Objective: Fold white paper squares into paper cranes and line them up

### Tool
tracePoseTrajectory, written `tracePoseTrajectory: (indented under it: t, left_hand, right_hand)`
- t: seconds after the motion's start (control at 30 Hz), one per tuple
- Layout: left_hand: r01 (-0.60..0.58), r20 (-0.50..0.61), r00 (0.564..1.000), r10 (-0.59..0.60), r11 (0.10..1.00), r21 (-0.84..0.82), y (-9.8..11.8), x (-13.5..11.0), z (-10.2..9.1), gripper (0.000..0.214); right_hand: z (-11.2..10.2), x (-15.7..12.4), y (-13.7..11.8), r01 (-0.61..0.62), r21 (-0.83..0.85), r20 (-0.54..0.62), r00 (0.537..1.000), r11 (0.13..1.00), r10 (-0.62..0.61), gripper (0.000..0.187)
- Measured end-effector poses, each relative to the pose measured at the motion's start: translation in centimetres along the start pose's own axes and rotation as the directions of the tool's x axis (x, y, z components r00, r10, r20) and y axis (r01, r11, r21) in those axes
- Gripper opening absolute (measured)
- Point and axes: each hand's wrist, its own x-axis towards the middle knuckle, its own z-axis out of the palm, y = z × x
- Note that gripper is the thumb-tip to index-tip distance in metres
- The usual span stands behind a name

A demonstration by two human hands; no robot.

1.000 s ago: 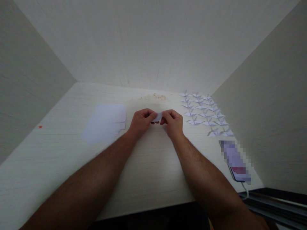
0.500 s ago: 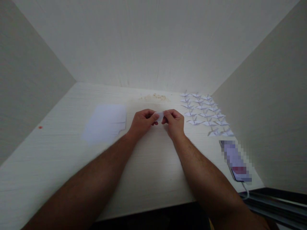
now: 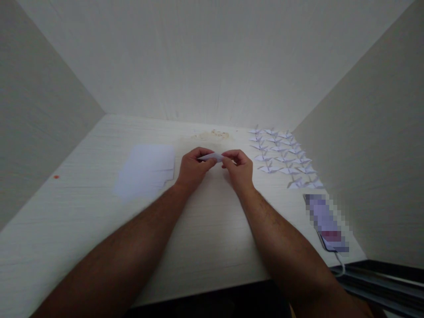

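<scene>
A small piece of folded white paper (image 3: 213,156) is held between my two hands, above the middle of the table. My left hand (image 3: 195,167) pinches its left part, thumb on the near side. From the other side my right hand (image 3: 239,167) grips the right end between thumb and fingers. The paper looks long and pointed toward the left; its lower folds are hidden behind my fingers. Right of my right hand, several white origami cranes (image 3: 287,170) stand in rows on the table.
Left of my hands lies a stack of white paper sheets (image 3: 145,165). A phone (image 3: 326,223) with a blurred screen and a white cable (image 3: 340,265) rests near the right edge of the white table (image 3: 205,247). Walls rise at the back and both sides.
The folded paper has turned between my fingers and now shows a longer, pointed shape reaching left. Both hands have shifted slightly, still holding it.
</scene>
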Motion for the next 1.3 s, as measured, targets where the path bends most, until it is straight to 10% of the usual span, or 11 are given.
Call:
tracePoseTrajectory:
  t: [0.17,0.43,1.3]
  left_hand:
    - [-0.036,-0.001,0.999,0.036,0.999,0.037,-0.03,-0.01,0.07,0.023]
    - [-0.045,0.020,0.999,0.044,0.998,0.052,0.00,0.05,0.16,0.021]
    - [-0.036,0.047,0.998,0.032,0.995,0.095,-0.32,0.13,0.22,0.016]
  right_hand:
    - [0.03,-0.36,-0.29,0.230,-0.152,0.032,0.973,0.961,-0.227,0.008]
    - [-0.18,-0.19,0.13,0.273,-0.171,0.075,0.962,0.947,-0.264,0.007]
    - [-0.20,-0.20,-0.16,0.084,-0.150,0.127,0.990,0.985,-0.065,0.016]
